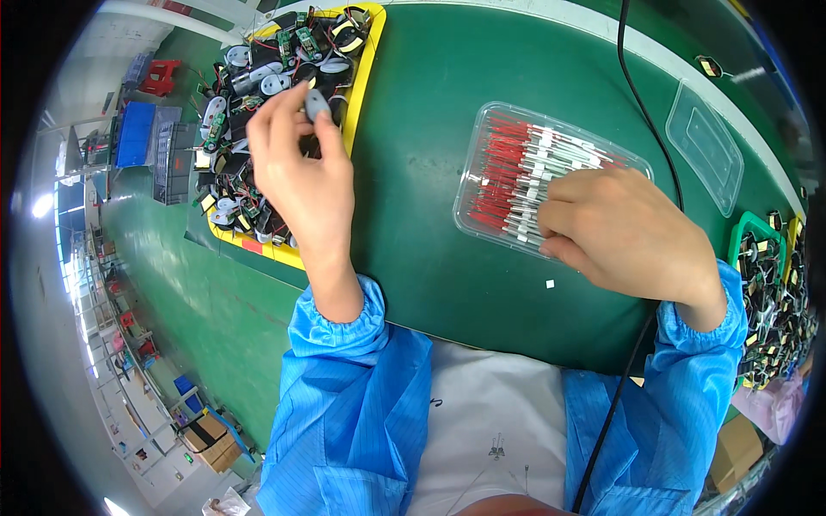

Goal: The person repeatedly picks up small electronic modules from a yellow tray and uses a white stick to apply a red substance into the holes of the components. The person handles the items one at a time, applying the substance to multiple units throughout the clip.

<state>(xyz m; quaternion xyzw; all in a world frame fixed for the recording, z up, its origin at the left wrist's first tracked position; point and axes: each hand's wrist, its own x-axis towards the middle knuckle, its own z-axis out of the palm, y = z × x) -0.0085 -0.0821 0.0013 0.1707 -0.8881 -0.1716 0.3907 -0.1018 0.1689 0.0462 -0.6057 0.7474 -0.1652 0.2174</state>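
Observation:
My left hand (pixel 301 168) hovers over a yellow tray (pixel 366 64) piled with small motors and circuit boards, its fingertips pinched on a small grey motor part (pixel 317 104). My right hand (pixel 624 228) rests on the near edge of a clear plastic tray (pixel 482 163) full of red-and-white wire pieces, fingers curled into the wires; whether it grips one is hidden. Both forearms wear blue sleeves.
A green mat (pixel 430 103) covers the bench. A black cable (pixel 641 95) runs from the far edge past my right wrist. An empty clear lid (pixel 705 146) lies far right. Green and yellow trays (pixel 774 284) of parts stand at the right edge.

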